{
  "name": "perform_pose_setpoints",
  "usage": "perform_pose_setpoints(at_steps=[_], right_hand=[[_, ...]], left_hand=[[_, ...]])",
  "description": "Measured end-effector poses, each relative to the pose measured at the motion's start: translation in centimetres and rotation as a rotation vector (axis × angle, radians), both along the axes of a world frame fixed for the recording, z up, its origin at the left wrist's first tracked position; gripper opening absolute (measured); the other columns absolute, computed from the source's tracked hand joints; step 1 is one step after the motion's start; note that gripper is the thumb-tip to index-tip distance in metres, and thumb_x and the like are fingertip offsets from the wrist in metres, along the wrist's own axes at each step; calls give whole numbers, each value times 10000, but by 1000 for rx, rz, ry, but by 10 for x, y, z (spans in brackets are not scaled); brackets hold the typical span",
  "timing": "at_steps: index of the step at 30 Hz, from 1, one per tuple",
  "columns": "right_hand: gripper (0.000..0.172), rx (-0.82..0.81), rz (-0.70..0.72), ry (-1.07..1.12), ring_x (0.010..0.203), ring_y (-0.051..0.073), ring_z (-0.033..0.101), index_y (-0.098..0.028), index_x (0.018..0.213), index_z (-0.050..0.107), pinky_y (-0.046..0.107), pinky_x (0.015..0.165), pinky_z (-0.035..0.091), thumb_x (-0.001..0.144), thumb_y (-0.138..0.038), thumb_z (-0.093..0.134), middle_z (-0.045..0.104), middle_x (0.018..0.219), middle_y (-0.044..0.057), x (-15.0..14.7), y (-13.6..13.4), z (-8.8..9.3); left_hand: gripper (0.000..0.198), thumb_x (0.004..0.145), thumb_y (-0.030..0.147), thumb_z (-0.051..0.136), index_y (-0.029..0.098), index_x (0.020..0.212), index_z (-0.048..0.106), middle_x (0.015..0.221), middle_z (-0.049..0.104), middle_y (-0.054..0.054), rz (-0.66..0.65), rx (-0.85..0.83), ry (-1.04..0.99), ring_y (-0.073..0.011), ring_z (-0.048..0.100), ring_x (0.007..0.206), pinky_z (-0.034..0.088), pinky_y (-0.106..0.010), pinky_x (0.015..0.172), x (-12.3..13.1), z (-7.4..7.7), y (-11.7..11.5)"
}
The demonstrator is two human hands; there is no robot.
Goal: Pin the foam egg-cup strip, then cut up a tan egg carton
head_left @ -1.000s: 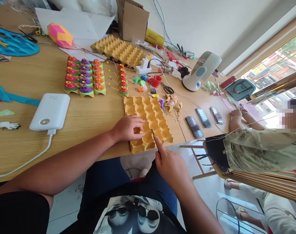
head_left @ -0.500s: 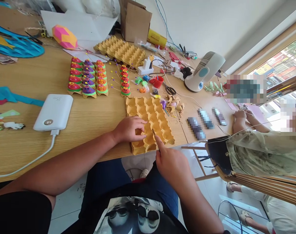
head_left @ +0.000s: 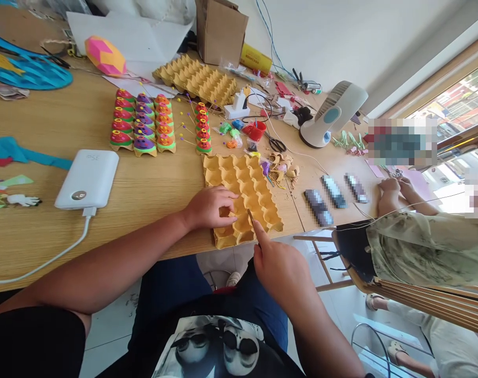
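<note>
A yellow-brown pulp egg tray lies at the table's front edge, its cups facing up. My left hand rests on the tray's left side, thumb and fingers apart, pressing on the ridges. In my right hand is a thin knife; the index finger is stretched along it and its tip touches the tray between cups. Its handle is mostly hidden in my palm. Behind the tray stands a row of painted egg-cup pieces in red and green. More painted rows stand to its left.
A white power bank with a cable lies left. Farther back are another egg tray, scissors, a red cup and a white fan. Torn tray scraps lie right. Another person's hands are farther right.
The view has shifted slightly. My right hand and the knife have moved very little on the tray; my left hand stays where it was on it.
</note>
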State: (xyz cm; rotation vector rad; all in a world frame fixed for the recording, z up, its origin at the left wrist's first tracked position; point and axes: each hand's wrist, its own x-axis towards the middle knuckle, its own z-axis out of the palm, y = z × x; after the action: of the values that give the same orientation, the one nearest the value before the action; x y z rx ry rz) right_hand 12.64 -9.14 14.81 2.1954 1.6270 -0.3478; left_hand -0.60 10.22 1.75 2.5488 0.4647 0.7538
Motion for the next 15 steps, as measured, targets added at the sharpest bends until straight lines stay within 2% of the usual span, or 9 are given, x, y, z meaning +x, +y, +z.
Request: perform_pose_setpoints(at_steps=[5, 9, 12, 15], right_hand=[[639, 86, -23, 85, 820, 223, 771, -276, 1674, 242, 278, 624, 470, 1063, -269, 428, 813, 915, 32, 9, -12, -16], [653, 93, -23, 79, 799, 217, 770, -243, 1681, 218, 276, 609, 463, 1063, -269, 428, 811, 907, 48, 8, -9, -26], [650, 81, -14, 56, 807, 222, 774, -249, 1679, 223, 284, 605, 466, 1062, -268, 425, 813, 920, 48, 5, -2, -24], [643, 52, -5, 37, 823, 234, 778, -258, 1676, 234, 295, 606, 472, 1062, -270, 421, 815, 923, 44, 5, 4, -14]], left_hand=[[229, 814, 443, 735, 221, 763, 737, 1233, 766, -75, 6, 16, -15, -266, 711, 1042, 533, -413, 897, 0, -1, 0], [228, 813, 443, 737, 222, 759, 737, 1225, 769, -73, 4, 21, -23, -264, 715, 1036, 536, -405, 883, 0, -1, 1], [224, 812, 441, 738, 222, 760, 739, 1228, 769, -71, 5, 24, -18, -268, 716, 1035, 538, -408, 874, 0, -1, 1], [224, 810, 436, 742, 219, 757, 736, 1231, 768, -76, 4, 24, -18, -270, 716, 1033, 540, -411, 876, 0, -2, 1]])
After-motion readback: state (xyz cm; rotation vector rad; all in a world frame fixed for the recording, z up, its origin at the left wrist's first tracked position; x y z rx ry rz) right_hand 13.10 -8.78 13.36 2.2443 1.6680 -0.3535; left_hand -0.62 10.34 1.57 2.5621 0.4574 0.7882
